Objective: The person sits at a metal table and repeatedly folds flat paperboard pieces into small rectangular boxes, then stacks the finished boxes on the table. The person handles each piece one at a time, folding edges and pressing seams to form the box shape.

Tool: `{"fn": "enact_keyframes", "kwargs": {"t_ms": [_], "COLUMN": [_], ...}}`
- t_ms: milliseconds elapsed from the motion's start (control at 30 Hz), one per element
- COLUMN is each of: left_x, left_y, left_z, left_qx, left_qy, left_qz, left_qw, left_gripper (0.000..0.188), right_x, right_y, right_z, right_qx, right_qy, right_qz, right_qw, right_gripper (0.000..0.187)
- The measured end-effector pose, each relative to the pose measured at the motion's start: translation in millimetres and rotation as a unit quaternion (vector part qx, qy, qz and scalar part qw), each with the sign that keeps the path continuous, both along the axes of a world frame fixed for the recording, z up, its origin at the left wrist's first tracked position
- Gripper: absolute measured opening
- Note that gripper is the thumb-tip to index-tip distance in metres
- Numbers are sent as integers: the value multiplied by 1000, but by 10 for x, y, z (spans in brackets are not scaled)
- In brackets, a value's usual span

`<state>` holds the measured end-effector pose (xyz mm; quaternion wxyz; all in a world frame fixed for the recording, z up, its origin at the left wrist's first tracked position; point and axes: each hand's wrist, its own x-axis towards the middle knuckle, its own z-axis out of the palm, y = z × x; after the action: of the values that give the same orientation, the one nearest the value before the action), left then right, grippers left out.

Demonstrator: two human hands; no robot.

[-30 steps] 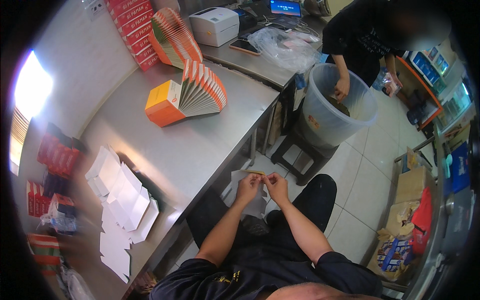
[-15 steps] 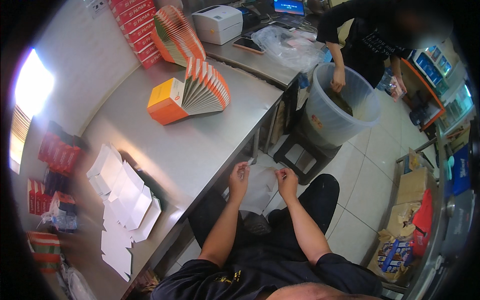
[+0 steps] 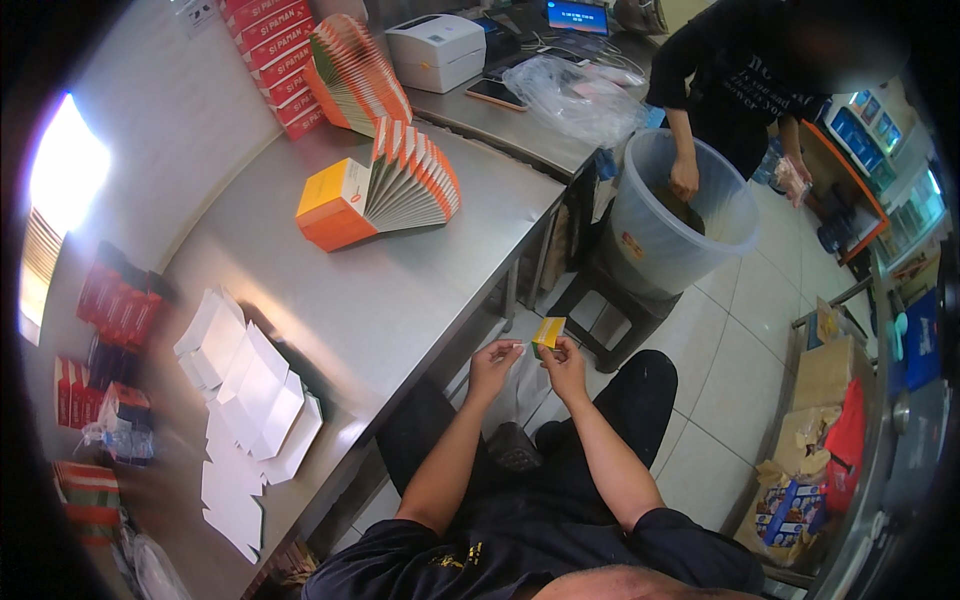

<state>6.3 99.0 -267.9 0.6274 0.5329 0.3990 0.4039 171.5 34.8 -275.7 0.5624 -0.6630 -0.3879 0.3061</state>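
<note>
Above my lap I hold a thin cardboard carton (image 3: 548, 331) between both hands. Its yellow and green printed face shows at the top, and a pale part hangs below. My left hand (image 3: 489, 366) pinches the carton's left edge. The fingers of my right hand (image 3: 564, 366) are closed on its right side, just under the yellow part. On the metal table to my left lies a loose pile of unfolded white cartons (image 3: 255, 395). Farther back on it stands a fanned row of orange and white cartons (image 3: 410, 180) with a yellow-topped end.
A metal table (image 3: 400, 290) fills the left side. Ahead to the right, a clear plastic tub (image 3: 640, 230) rests on a black stool (image 3: 625, 325); a co-worker's hand (image 3: 684, 178) reaches into it. A white printer (image 3: 436, 52) stands at the back. Cardboard boxes (image 3: 825, 385) line the right.
My hands have come closer together and the carton has turned, so a yellow and green face now shows instead of only white. The co-worker's arm in the tub has shifted slightly.
</note>
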Motion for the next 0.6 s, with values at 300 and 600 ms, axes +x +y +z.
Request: {"fn": "enact_keyframes", "kwargs": {"t_ms": [300, 600], "left_x": [45, 46], "left_y": [-119, -75], "left_z": [157, 33], "left_qx": [38, 8], "left_qy": [34, -4], "left_qz": [36, 41], "left_qw": [998, 999], "left_gripper": [27, 26], "right_x": [-177, -117], "right_y": [-118, -85], "right_z": [390, 214], "right_qx": [91, -1], "right_qy": [-180, 41], "right_qz": [70, 111], "right_qw": [977, 993], "right_gripper": [18, 15]}}
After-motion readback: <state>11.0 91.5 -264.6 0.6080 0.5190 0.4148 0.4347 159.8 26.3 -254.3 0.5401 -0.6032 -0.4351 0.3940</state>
